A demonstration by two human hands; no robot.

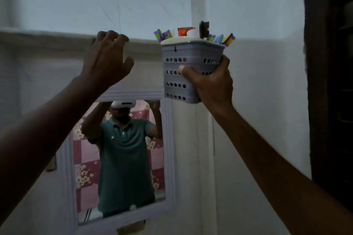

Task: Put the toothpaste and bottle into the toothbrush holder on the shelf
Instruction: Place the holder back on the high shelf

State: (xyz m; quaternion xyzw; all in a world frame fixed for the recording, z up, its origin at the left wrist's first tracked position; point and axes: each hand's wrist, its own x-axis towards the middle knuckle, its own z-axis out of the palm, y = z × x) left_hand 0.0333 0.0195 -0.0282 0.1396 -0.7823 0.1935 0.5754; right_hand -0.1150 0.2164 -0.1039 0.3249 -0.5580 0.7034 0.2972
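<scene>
My right hand [211,82] grips a grey perforated toothbrush holder [191,57] by its lower right side, held up in the air at the level of the wall shelf [57,42]. A red and white toothpaste tube [186,31] sticks out of its top, beside a dark bottle cap [204,28] and several purple, green and yellow items [164,35]. My left hand [108,59] is raised to the left of the holder, in front of the shelf ledge, fingers curled apart and holding nothing.
A white-framed mirror [170,139] hangs on the wall below the shelf and reflects a person in a green shirt. A wall corner [198,5] runs up behind the holder. A dark door frame [328,82] stands at the far right.
</scene>
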